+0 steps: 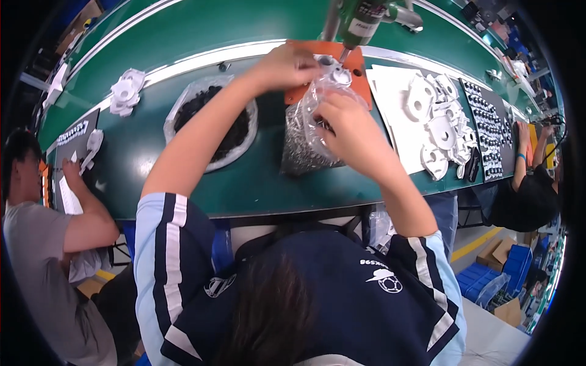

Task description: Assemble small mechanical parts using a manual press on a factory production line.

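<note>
My left hand (pixel 287 66) rests over a white plastic part (pixel 332 70) that lies on an orange pad (pixel 360 76) under a hanging green power screwdriver (pixel 360 21). It grips the edge of that part. My right hand (pixel 345 125) is at the mouth of a clear bag of small silver screws (pixel 302 143), its fingers curled at the bag's opening. Whether it pinches a screw is hidden.
A clear bag of small black parts (pixel 213 122) lies left of the screw bag on the green bench (pixel 159 165). White moulded parts (pixel 436 122) are piled on the right beside a black tray (pixel 488 131) of small pieces. Other people work at both sides.
</note>
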